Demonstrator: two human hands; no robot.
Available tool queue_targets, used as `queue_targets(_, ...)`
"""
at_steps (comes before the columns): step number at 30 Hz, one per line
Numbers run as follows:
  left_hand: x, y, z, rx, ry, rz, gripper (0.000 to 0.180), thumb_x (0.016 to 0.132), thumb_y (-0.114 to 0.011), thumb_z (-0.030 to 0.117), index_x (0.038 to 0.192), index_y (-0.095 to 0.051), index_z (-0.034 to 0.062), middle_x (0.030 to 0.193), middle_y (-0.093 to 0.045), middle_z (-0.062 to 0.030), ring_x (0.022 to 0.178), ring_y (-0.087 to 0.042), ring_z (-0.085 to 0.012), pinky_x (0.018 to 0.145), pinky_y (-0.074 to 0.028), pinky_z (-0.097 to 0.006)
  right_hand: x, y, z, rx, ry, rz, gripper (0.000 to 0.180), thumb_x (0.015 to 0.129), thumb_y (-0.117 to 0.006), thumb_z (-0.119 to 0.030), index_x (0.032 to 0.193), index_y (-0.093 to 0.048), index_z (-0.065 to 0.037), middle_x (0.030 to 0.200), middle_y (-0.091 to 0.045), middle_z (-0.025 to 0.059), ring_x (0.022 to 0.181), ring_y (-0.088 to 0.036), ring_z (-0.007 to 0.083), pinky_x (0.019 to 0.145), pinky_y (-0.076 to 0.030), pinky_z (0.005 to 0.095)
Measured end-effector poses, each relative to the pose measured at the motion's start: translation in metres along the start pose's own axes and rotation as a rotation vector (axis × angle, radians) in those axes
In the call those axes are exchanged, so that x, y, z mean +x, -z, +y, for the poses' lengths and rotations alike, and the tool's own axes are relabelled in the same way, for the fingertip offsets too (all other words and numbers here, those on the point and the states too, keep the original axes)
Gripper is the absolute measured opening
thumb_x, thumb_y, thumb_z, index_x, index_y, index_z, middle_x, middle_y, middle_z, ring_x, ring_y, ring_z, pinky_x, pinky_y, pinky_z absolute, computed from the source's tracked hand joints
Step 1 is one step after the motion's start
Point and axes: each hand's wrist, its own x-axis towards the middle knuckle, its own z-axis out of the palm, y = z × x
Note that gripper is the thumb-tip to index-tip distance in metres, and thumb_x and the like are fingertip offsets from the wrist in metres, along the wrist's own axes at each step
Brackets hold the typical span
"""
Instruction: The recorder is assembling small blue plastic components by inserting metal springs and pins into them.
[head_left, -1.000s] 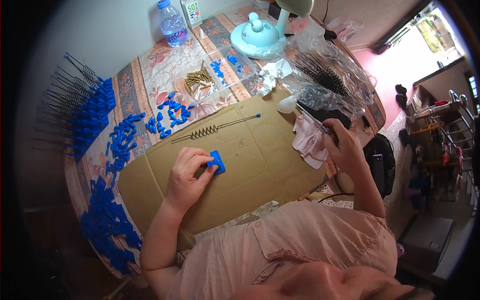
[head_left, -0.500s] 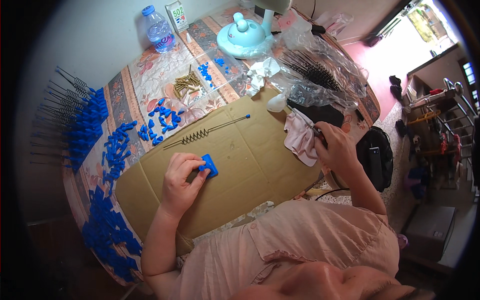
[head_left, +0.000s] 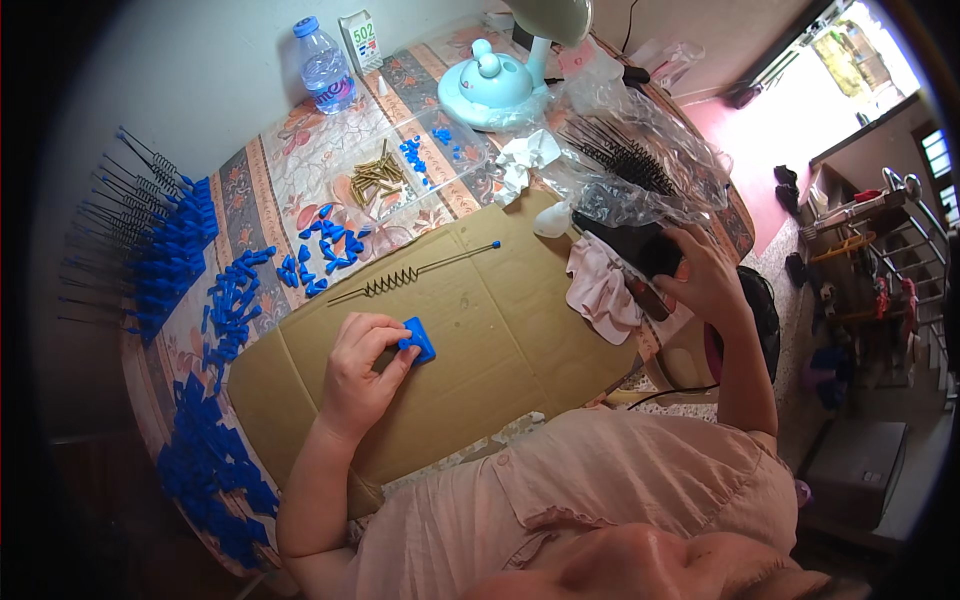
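Note:
My left hand [head_left: 362, 375] rests on the cardboard sheet [head_left: 500, 330], its fingers pinching a small blue plastic piece with a square base [head_left: 420, 342]. Just beyond lies a coiled wire spring [head_left: 392, 283] with straight ends and a blue tip. At the right, my right hand [head_left: 708, 278] has thumb and fingers apart over a flat black item [head_left: 625, 237]; whatever lies between the fingers is dark and hard to make out. Beside its thumb, a tool with a dark reddish handle [head_left: 648, 297] lies on a crumpled pink cloth [head_left: 598, 290].
Blue pieces [head_left: 215, 450] pile up at the left, below blue stands holding wires [head_left: 170, 260]. Farther back are brass-coloured pins [head_left: 376, 180], a water bottle [head_left: 326, 70] and a light-blue lamp [head_left: 487, 85]. Black wires [head_left: 620, 155] and clear plastic bags [head_left: 690, 130] lie at the back right.
My right hand has let go of the tool, leaving it on the pink cloth, and moved up and right to the black item. My left hand stays in place with the blue piece.

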Motion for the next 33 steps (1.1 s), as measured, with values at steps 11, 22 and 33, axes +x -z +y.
queue_targets(11, 0.001, -0.001, -0.001, -0.009, 0.006, 0.002, 0.015, 0.074, -0.072, 0.002, 0.087, -0.064, 0.0017, 0.09, -0.063, -0.0117, 0.084, -0.059, -0.0272, 0.073, -0.047, -0.035, 0.004, 0.001, 0.008, -0.004, -0.076, 0.005, 0.073, 0.061, -0.076, -0.034, 0.123, -0.055, -0.001, 0.113, -0.057, 0.0173, 0.11, -0.053, 0.0343, 0.093, -0.043, 0.0421)
queue_targets(22, -0.003, 0.002, -0.005, -0.009, 0.0, 0.001, 0.015, 0.075, -0.073, 0.004, 0.086, -0.064, 0.003, 0.09, -0.062, -0.0104, 0.084, -0.058, -0.027, 0.072, -0.047, -0.036, 0.005, 0.005, 0.009, -0.038, -0.033, 0.008, 0.071, 0.059, -0.077, -0.03, 0.121, -0.058, 0.0, 0.11, -0.057, 0.0165, 0.109, -0.054, 0.0329, 0.093, -0.042, 0.0408)
queue_targets(33, -0.005, -0.004, -0.007, 0.06, -0.039, 0.05, 0.019, 0.074, -0.074, 0.006, 0.09, -0.063, 0.0029, 0.094, -0.061, -0.0109, 0.088, -0.057, -0.0294, 0.078, -0.046, -0.037, 0.011, 0.0, -0.092, 0.258, 0.456, 0.213, 0.022, 0.073, -0.074, -0.014, 0.091, -0.066, -0.005, 0.081, -0.064, 0.0094, 0.075, -0.065, 0.0263, 0.067, -0.051, 0.0348)
